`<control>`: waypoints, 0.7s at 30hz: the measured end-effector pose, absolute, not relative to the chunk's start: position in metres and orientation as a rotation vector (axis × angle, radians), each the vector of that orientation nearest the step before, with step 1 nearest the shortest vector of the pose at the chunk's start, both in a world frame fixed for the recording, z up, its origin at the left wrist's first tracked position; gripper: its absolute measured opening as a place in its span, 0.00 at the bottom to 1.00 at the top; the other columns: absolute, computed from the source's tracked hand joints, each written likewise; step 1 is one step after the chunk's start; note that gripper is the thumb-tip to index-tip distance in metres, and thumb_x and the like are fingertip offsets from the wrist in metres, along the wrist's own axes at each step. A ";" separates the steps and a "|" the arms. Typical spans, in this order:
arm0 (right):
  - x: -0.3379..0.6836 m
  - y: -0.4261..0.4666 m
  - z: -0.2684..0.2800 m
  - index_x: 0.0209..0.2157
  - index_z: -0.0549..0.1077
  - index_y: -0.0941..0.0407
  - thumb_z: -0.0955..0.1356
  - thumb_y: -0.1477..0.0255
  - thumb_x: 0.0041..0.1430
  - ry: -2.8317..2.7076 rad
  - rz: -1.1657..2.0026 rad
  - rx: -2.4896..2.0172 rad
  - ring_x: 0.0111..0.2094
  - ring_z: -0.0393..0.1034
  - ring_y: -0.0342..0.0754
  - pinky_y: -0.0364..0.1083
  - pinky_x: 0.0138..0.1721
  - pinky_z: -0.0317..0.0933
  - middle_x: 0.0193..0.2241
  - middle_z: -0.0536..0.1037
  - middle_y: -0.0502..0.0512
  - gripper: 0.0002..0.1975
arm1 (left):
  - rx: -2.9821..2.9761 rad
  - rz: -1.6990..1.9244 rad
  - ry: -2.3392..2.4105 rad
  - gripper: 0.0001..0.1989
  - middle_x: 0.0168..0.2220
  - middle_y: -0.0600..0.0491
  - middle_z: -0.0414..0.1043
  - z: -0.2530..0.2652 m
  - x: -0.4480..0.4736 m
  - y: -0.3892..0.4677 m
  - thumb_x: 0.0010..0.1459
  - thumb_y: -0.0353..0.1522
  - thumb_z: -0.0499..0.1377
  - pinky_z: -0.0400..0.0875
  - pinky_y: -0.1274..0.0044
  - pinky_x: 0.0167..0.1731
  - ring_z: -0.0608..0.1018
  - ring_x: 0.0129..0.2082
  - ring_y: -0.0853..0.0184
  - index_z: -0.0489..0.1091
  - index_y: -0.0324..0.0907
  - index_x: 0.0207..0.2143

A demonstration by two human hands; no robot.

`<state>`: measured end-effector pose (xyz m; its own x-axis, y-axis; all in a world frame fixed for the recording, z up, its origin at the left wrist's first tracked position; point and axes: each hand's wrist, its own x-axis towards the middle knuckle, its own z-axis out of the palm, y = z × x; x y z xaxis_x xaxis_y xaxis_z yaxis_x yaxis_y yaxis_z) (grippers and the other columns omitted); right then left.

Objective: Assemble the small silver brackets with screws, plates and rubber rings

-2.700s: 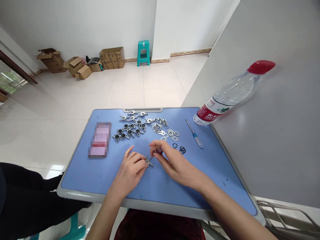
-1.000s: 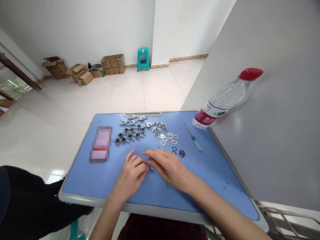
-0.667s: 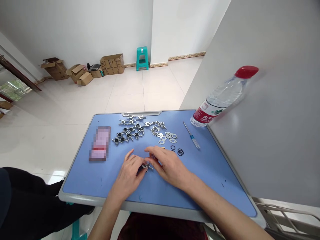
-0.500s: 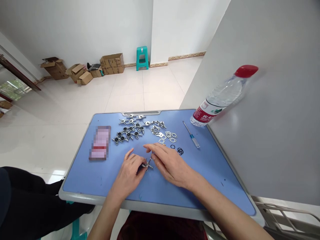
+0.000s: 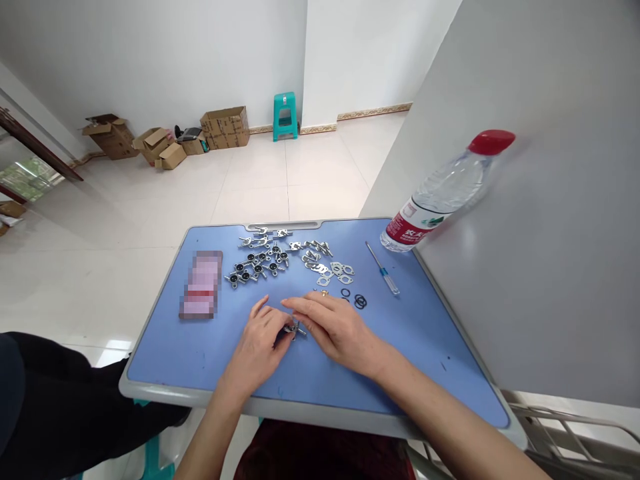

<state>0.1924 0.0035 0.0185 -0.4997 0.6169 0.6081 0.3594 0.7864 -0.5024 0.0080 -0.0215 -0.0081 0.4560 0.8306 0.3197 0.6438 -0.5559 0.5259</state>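
My left hand (image 5: 263, 340) pinches a small silver metal fitting (image 5: 301, 331) with short pipe stubs, low over the table. Much of that fitting is hidden behind my fingers. Over its top, my right hand (image 5: 335, 327) has its thumb and fingertips pressed together; whatever they hold is covered. Just beyond lie small brass-coloured pieces (image 5: 325, 293) and black rubber rings (image 5: 361, 301). Flat metal gaskets (image 5: 345, 280) rest further back, next to a group of similar fittings with black discs (image 5: 259, 269).
The blue table (image 5: 400, 360) also bears a screwdriver (image 5: 389, 280), a blurred pinkish flat object (image 5: 201, 285) and a tall water bottle (image 5: 430, 200) by the grey panel at right. Someone's dark-clothed leg (image 5: 65, 400) is at the left edge. Cardboard boxes (image 5: 225, 128) and a teal stool (image 5: 285, 117) stand behind.
My right hand has shifted slightly left, its fingertips closing in over the fitting and covering a thin shiny piece that showed before. My left hand has stayed in place.
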 end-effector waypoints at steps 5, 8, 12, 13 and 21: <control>0.189 0.004 0.015 0.43 0.72 0.57 0.59 0.71 0.70 -2.126 0.333 -0.813 0.25 0.66 0.44 0.43 0.26 0.61 0.26 0.73 0.52 0.12 | 2.396 0.797 1.260 0.05 0.32 0.57 0.71 -0.009 0.008 -0.022 0.63 0.25 0.54 0.61 0.58 0.60 0.74 0.35 0.68 0.64 0.45 0.36; 0.193 0.003 0.018 0.45 0.71 0.59 0.59 0.72 0.70 -2.134 0.358 -0.824 0.25 0.66 0.45 0.43 0.26 0.62 0.27 0.73 0.53 0.11 | 2.393 0.785 1.264 0.05 0.32 0.58 0.71 -0.009 0.008 -0.022 0.63 0.25 0.54 0.60 0.59 0.61 0.74 0.35 0.68 0.63 0.44 0.36; 0.196 0.002 0.022 0.52 0.67 0.58 0.57 0.77 0.69 -2.140 0.453 -0.711 0.33 0.70 0.47 0.45 0.32 0.65 0.34 0.76 0.57 0.14 | 2.381 0.785 1.257 0.06 0.34 0.58 0.71 -0.008 0.008 -0.022 0.63 0.25 0.53 0.59 0.59 0.61 0.75 0.36 0.68 0.63 0.44 0.37; 0.195 0.002 0.022 0.51 0.67 0.57 0.57 0.77 0.69 -2.136 0.456 -0.701 0.32 0.70 0.47 0.45 0.33 0.65 0.34 0.76 0.57 0.14 | 2.380 0.784 1.258 0.06 0.34 0.58 0.71 -0.007 0.008 -0.022 0.63 0.25 0.53 0.59 0.59 0.61 0.75 0.36 0.68 0.63 0.45 0.37; 0.191 0.002 0.017 0.41 0.71 0.59 0.60 0.74 0.69 -2.123 0.297 -0.827 0.26 0.66 0.45 0.43 0.26 0.60 0.27 0.73 0.53 0.10 | 2.389 0.775 1.265 0.06 0.33 0.58 0.70 -0.007 0.009 -0.022 0.62 0.25 0.54 0.61 0.59 0.60 0.74 0.35 0.68 0.63 0.45 0.38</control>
<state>0.1912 0.0024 0.0166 -0.4485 0.6503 0.6131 0.4570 0.7564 -0.4680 0.0090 -0.0220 -0.0068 0.4584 0.8329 0.3100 0.6544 -0.5524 0.5164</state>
